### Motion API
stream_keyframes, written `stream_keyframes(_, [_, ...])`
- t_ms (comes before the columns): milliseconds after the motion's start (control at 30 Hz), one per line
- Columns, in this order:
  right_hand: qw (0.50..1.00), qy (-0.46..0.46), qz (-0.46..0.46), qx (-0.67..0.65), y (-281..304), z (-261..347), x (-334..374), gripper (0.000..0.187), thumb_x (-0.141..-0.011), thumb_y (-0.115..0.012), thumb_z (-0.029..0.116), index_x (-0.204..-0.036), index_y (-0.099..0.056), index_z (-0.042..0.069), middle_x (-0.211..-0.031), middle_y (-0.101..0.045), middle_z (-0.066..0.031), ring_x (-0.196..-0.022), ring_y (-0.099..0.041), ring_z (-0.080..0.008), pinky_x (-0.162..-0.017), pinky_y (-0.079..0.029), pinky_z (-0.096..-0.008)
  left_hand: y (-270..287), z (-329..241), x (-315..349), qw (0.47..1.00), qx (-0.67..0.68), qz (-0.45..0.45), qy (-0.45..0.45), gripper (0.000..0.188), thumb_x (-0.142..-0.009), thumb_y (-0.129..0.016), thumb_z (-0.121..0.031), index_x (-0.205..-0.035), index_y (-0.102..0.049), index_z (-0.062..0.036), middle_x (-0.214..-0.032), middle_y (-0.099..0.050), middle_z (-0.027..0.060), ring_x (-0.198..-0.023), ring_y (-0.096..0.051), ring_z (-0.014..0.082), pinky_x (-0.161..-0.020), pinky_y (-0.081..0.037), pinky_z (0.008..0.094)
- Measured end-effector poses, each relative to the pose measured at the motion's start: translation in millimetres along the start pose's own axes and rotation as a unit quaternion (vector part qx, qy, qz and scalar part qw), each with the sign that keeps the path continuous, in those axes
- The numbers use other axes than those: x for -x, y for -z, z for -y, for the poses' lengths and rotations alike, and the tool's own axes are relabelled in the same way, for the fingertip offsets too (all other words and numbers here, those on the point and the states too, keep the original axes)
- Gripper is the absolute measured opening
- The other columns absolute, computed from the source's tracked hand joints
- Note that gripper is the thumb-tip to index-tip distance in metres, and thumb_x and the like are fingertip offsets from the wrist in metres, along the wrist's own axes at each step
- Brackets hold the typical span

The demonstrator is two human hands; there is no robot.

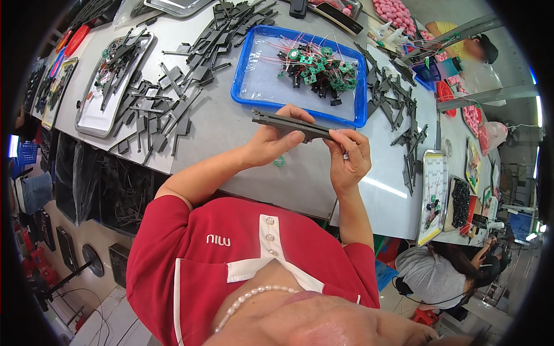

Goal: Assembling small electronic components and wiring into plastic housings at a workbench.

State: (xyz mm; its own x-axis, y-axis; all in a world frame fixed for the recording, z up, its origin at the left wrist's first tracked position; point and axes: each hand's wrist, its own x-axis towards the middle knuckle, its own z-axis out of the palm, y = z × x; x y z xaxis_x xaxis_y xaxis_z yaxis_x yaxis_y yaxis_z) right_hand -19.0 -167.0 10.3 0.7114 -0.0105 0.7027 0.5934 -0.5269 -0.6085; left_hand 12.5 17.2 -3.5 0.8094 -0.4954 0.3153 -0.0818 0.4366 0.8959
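Observation:
Before my chest, my left hand point(274, 139) and my right hand point(351, 154) hold a long, narrow dark grey plastic part point(291, 124) between them. My left thumb and fingers grip it around its middle. The fingertips of my right hand pinch its right end. Just beyond is a blue tray point(238, 92) with a pile of small green circuit boards point(323, 70) with red and white wires and black pieces. A small green item point(279, 161) lies on the table point(231, 138) below my hands.
Loose dark grey plastic parts point(167, 104) spread over the table left of the tray, and more point(398, 98) lie to its right. A metal tray point(92, 124) with parts stands far left. Another tray point(430, 230) lies right. Two other people point(433, 274) point(447, 29) are at the right.

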Motion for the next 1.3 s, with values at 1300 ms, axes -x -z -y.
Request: stream_keyframes(1300, [0.999,0.025,-0.032,0.004,-4.1,-1.1,6.5,0.028,-0.067,-0.072,-0.005,-0.092,-0.068,0.008,-0.09,-0.056,-0.0036,-0.075,-0.055,-0.014,-0.06,-0.045,-0.0216,-1.0,8.1,1.9,0.999,0.037,0.008,-0.028,0.039,-0.09,-0.055,-0.031,-0.113,-0.045,-0.0015,-0.098,-0.055,0.0067,-0.091,-0.053,0.0113,-0.077,-0.043,0.0253])
